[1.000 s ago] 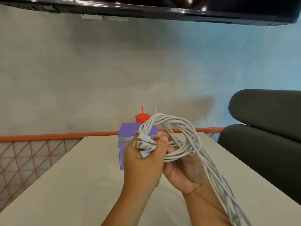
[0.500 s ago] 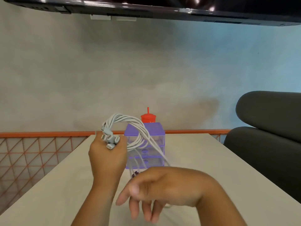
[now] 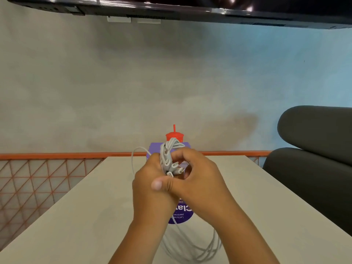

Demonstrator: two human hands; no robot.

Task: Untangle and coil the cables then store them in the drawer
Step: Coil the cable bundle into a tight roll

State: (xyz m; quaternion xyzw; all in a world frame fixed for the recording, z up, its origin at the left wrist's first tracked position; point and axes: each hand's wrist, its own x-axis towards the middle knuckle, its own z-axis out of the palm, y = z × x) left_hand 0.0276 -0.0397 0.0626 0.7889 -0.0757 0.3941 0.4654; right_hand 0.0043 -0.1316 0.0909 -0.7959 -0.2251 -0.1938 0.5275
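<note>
- Left hand: bare, back and knuckles in view.
- Left forearm: bare skin from the wrist down to the lower edge of view.
- Right hand: bare; fingers uncovered; thumbnail short, with a rounded tip.
- Right forearm: bare skin from the wrist to the lower edge.

Soft, even light, fairly bright. The wall shifts from grey to bluish at right and carries a faint shadow. Glare spots dot the screen. Edges bow; the low cables look blurred.
</note>
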